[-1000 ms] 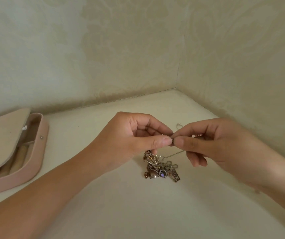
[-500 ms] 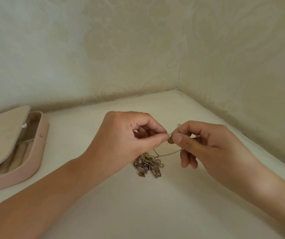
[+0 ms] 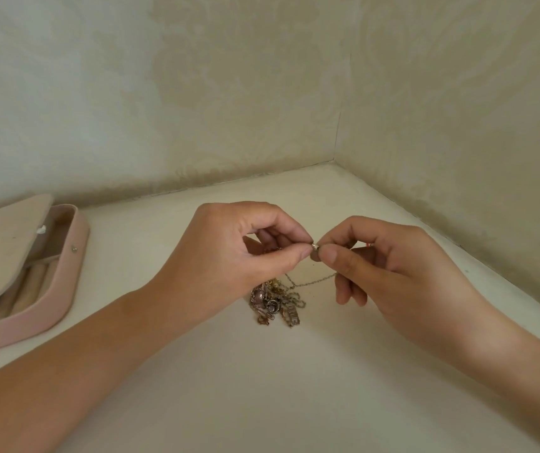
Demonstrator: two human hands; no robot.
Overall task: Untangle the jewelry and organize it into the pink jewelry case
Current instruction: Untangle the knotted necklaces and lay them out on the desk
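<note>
At the far left the pink jewelry case (image 3: 66,291) lies on the pale surface (image 3: 262,393) with its lid partly raised, well apart from the hands. Right of it, near the middle, the left hand (image 3: 239,253) pinches a small silver piece (image 3: 315,246) between thumb and forefinger, and the tangle of jewelry (image 3: 275,302) sits just below that hand. From the tangle a thin chain (image 3: 314,282) runs right to the right hand (image 3: 392,273), whose thumb and forefinger pinch the same silver piece, the other fingers curled.

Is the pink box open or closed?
Open. The lid of the pink jewelry case is raised above its rim, and cream padded rolls show inside.
</note>
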